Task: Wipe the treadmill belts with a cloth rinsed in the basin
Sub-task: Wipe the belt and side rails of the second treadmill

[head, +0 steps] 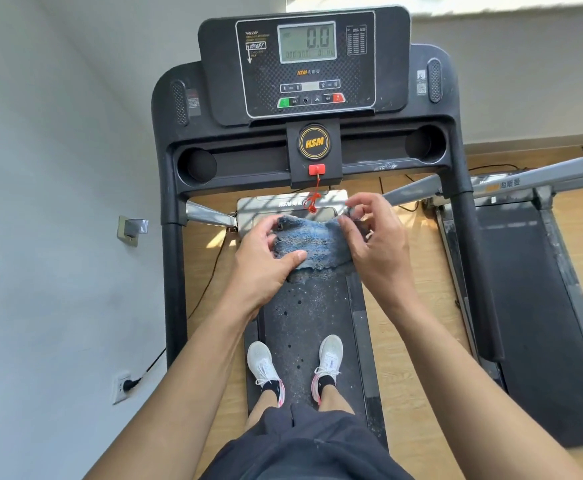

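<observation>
1. Gripping the left side of a blue-grey cloth with the left hand, with the thumb lying across the near edge and the fingers curled behind.
2. Pinching the cloth's upper right corner with the right hand, between thumb and forefinger, with the other fingers lifted and loosely bent.
3. Holding the cloth spread between both hands in the air, over the front end of the dusty, speckled treadmill belt.
4. Dangling just beyond the cloth: a red cord from a red safety key on the console.
5. Standing on the belt in white shoes, feet side by side and slightly apart, with narrow black side rails running along both belt edges.
6. Leaving strips of wooden floor open between the rails and the black uprights on each side.
7. Facing two round cup holders at the ends of the console tray, too dark inside to tell what they are holding.
8. Crowding close on the left: a pale wall carrying a socket with a black plug in it.
9. Lying just beside the right upright: a second treadmill belt, running parallel.
</observation>
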The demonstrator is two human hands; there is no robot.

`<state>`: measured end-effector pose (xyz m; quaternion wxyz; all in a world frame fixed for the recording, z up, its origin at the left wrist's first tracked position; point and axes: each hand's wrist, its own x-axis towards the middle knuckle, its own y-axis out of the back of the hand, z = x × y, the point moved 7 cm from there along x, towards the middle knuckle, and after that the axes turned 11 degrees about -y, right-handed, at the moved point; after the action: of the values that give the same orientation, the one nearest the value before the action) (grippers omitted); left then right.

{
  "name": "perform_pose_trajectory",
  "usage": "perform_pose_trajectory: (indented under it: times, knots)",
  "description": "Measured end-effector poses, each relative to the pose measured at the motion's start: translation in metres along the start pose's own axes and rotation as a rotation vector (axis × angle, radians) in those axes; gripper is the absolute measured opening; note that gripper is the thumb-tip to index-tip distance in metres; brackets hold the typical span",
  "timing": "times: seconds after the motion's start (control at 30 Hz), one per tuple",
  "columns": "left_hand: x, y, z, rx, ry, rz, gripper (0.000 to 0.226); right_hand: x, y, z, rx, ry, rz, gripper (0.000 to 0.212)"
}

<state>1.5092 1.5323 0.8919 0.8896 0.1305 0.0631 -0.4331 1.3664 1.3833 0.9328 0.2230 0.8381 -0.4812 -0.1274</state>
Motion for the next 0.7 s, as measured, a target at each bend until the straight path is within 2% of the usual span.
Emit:
perform_pose_trajectory:
  times: [0.03, 0.1, 0.17, 0.2, 0.23, 0.3, 0.37, 0.43, 0.5, 0.63, 0.7]
  knots:
    - [-0.002, -0.006, 0.002, -0.049, 0.005, -0.012, 0.059, -0.003, -0.005, -0.015, -0.013, 0.062, -0.037, 0.022]
    - [-0.004, -0.015, 0.008, -0.282, 0.064, -0.006, 0.040, -0.013, -0.021, -0.040, -0.029, 0.128, -0.241, 0.029]
    - [-0.008, -0.019, 0.011, -0.584, 0.160, -0.004, 0.037, -0.024, -0.033, -0.050, -0.004, 0.075, -0.489, 0.033]
    - [-0.010, -0.017, 0.010, -0.686, 0.199, 0.001, 0.041, -0.025, -0.031, -0.051, 0.048, 0.024, -0.534, 0.030]
    - [-0.009, -0.015, 0.009, -0.740, 0.218, 0.017, 0.044, -0.024, -0.024, -0.049, 0.142, -0.032, -0.528, 0.026]
    - [-0.008, -0.010, 0.006, -0.738, 0.208, 0.066, 0.042, -0.017, -0.007, -0.036, 0.334, -0.151, -0.390, 0.018]
    - [-0.008, -0.011, 0.004, -0.708, 0.182, 0.094, 0.040, -0.014, -0.003, -0.016, 0.310, -0.284, -0.277, 0.015]
    - [-0.007, -0.014, 0.002, -0.697, 0.152, 0.111, 0.040, -0.026, -0.024, 0.005, 0.330, -0.515, -0.377, 0.033]
    - [-0.005, -0.014, 0.002, -0.695, 0.106, 0.143, 0.038, -0.043, -0.043, 0.020, 0.404, -0.661, -0.484, 0.037]
    - [-0.001, -0.002, 0.002, -0.734, 0.033, 0.209, 0.036, -0.056, -0.050, 0.027, 0.435, -0.591, -0.514, 0.014]
    - [-0.001, 0.004, 0.002, -0.744, 0.025, 0.186, 0.040, -0.056, -0.050, 0.024, 0.532, -0.567, -0.500, 0.011]
